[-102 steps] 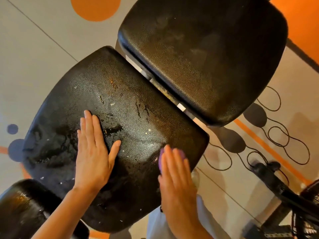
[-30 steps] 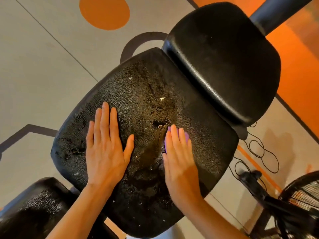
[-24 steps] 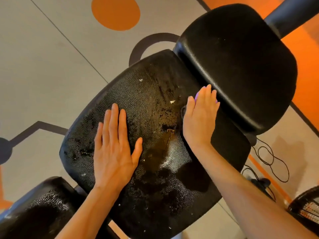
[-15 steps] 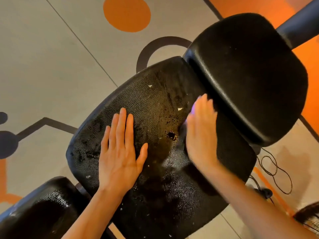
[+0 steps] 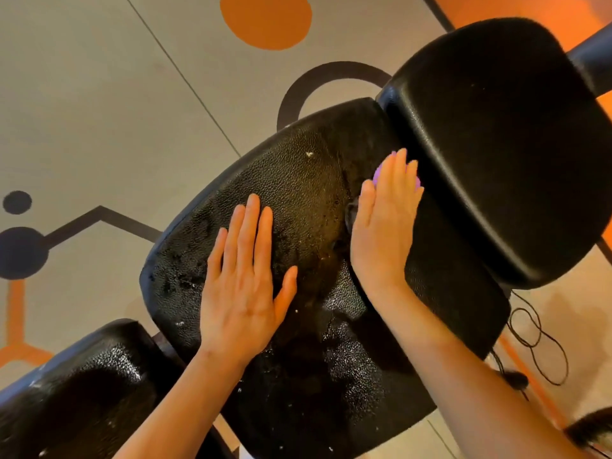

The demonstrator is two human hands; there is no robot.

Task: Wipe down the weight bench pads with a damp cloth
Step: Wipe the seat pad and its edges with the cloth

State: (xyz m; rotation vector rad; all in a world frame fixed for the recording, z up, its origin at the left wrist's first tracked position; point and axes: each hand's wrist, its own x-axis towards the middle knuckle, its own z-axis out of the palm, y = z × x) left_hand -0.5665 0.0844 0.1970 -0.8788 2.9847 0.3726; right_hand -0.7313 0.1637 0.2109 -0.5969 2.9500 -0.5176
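Note:
The wide black middle pad of the bench fills the centre, cracked, speckled and wet-glossy near me. My left hand lies flat on its left half, fingers straight. My right hand presses flat on a purple cloth at the pad's far right, close to the raised black back pad. Only the cloth's edges show past my fingertips. A third shiny black pad sits at the lower left.
Beige floor with orange and dark patterns surrounds the bench. A thin black cord loops on the floor at the right. A dark tube rises at the top right, and a dark object shows at the bottom right corner.
My right hand slid the purple cloth from the pad's middle up toward the back pad and stays there. The left hand kept flat in place. The view drifted slightly.

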